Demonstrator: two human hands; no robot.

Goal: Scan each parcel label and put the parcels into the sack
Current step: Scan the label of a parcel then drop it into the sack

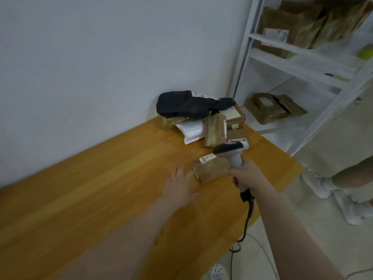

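My right hand (247, 174) is wrapped around the grip of the scanner (232, 154), fingers and thumb curled tight on the handle. The scanner head projects up and forward from my fist. The cable (248, 217) leaves the base of the grip below my palm and drops past the table (101, 188) edge.

The small brown parcel (212, 169) lies flat on the table directly in front of my right hand's knuckles and partly under the scanner. Its white label (207, 159) faces up on the far top edge, just left of the scanner head.

My left hand (181, 184) is flat and spread, fingers straight and apart, palm down over the table and holding nothing. The parcel sits just beyond my left fingertips, at its near left end. The hand is blurred, so I cannot tell whether the fingertips touch the parcel or stop just short.

The parcel therefore lies between my two hands, nearer the right.

Further beyond both hands, against the wall, sits the pile of parcels (215, 130): a black bag (187, 106) on top, a white padded mailer (191, 130) beneath it, and brown boxes to their right.

To the right of my right hand, well apart, stands a white shelf unit (292, 49) holding more brown packages.
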